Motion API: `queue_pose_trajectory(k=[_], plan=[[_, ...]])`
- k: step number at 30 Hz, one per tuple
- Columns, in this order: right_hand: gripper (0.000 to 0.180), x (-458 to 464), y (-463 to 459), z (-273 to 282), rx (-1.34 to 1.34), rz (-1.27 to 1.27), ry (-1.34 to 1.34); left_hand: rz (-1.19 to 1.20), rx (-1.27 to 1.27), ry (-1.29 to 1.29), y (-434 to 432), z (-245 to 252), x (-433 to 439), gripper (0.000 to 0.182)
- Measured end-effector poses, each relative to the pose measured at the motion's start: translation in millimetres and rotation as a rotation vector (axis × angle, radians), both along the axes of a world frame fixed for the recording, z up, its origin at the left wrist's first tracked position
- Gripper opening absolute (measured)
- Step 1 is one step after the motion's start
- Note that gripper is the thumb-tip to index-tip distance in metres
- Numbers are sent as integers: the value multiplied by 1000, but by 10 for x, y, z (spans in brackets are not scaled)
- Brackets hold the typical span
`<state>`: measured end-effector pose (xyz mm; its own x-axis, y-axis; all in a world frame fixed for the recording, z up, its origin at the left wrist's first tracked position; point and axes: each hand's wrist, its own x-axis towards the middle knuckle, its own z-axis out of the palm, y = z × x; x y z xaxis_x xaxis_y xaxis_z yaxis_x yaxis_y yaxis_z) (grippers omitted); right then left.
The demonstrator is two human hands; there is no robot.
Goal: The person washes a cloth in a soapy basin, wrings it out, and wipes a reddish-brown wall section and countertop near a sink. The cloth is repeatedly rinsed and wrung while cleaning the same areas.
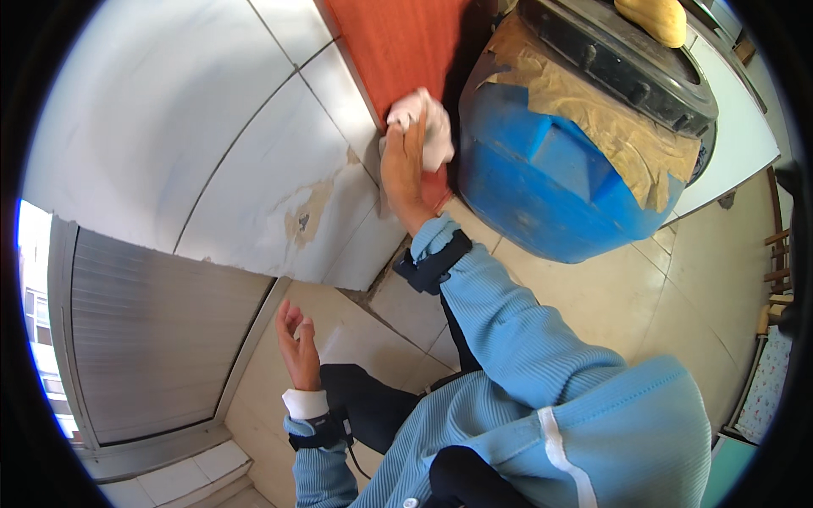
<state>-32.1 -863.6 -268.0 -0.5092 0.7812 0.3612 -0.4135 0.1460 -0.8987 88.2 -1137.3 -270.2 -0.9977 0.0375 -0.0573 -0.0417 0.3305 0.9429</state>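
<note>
My right hand [406, 171] presses a crumpled whitish cloth [435, 130] against a red wood-like panel [397, 44], low down beside the white tiled wall [279, 146]. The fingers lie over the cloth and partly hide it. My left hand [298, 346] hangs in the air at the lower left, fingers apart and slightly curled, with nothing in it. Both wrists carry black straps over light blue ribbed sleeves.
A blue plastic barrel [546, 171] with torn brown covering and a black lid [622, 57] stands close right of the cloth. A yellow squash [654, 19] lies on the lid. A metal-framed ribbed panel [165, 336] is at left, above beige floor tiles [584, 292].
</note>
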Motion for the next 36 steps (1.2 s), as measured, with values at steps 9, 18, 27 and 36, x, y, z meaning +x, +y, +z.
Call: queue_pose_trajectory(k=[9,18,27,36], plan=[[49,-290,427,131,255,-176,214,-2,-39,24,123,-117,-52,44],[24,472,400,-278,-989,360,-236,-238,48,71,598,-57,-52,41],[36,3143,1356,856,-522,831,-181,-596,133,5,1549,317,-379,29],[61,4231,1767,6,-414,303,-581,-643,242,-197,2864,140,-868,49]])
